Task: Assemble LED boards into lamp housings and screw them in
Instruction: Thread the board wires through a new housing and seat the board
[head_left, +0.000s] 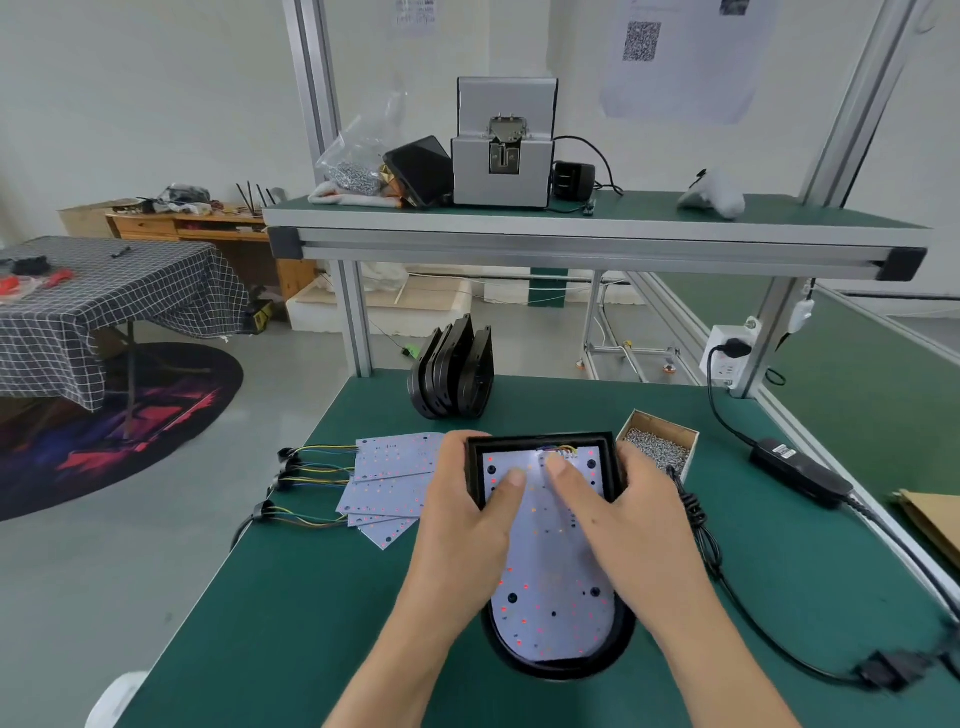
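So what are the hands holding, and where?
Both grip the housing by its far sides: left hand, right hand, thumbs pressing the LED board inside.

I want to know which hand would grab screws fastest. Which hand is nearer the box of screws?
Right. The right hand grips the housing's right edge, beside the box of screws; the left hand grips the far edge.

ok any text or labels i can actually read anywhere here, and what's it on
None can be read.
Paper sheet with QR code on the wall: print too blurred.
Second paper sheet on the wall: lines too small.
Black power adapter label on the table: too small.
LED board under both thumbs: no legible markings.
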